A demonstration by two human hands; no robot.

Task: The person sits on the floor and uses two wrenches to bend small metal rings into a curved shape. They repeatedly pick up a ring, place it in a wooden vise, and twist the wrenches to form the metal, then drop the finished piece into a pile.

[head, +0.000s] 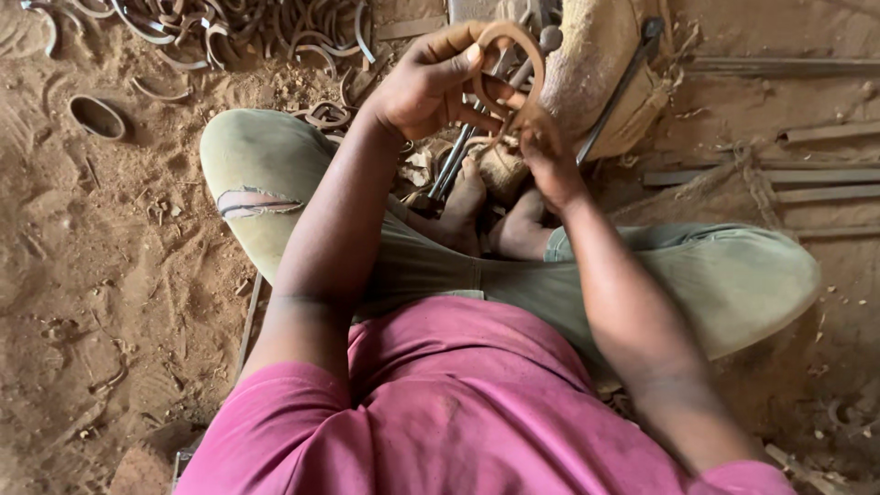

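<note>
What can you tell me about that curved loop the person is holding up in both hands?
The curved loop is a thin, flat strip bent into a horseshoe-like arch, rusty brown, apparently metal. It stands nearly upright, arch at the top, above the person's crossed legs. The left hand pinches its upper left side between thumb and fingers; the right hand grips its lower right end. Similar bent pieces lie heaped on the sandy ground behind.

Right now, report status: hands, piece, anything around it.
Left hand and right hand both grip the curved metal strip. Long metal tool below it. Nothing between hands and strip.
</note>
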